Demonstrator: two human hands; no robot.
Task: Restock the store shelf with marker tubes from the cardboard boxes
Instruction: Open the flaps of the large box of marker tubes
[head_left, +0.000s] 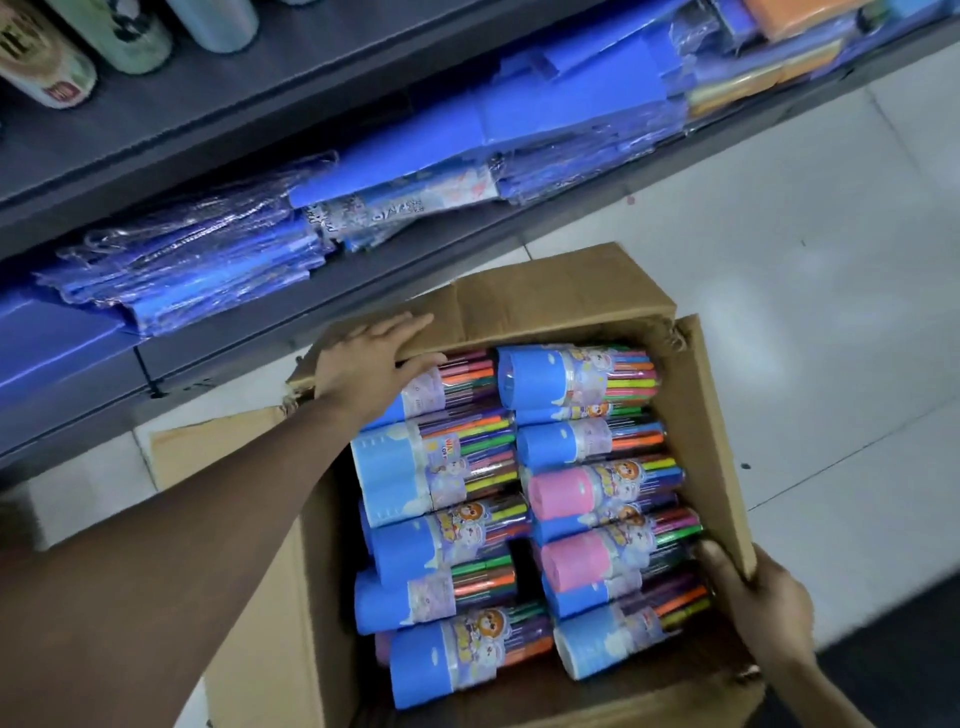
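An open cardboard box (701, 415) stands on the floor below the shelf. It is packed with several marker tubes (441, 467) lying on their sides, most with blue caps and two with pink caps (561, 493). My left hand (363, 364) grips the box's far left edge, fingers over the flap and thumb inside by a tube. My right hand (763, 597) holds the near right wall of the box, thumb inside and fingers outside.
A dark store shelf (249, 104) runs across the top left, stacked with blue plastic-wrapped packs (182, 270). Bottles (47, 67) stand on the shelf above. White floor tiles (779, 208) lie to the right of the box.
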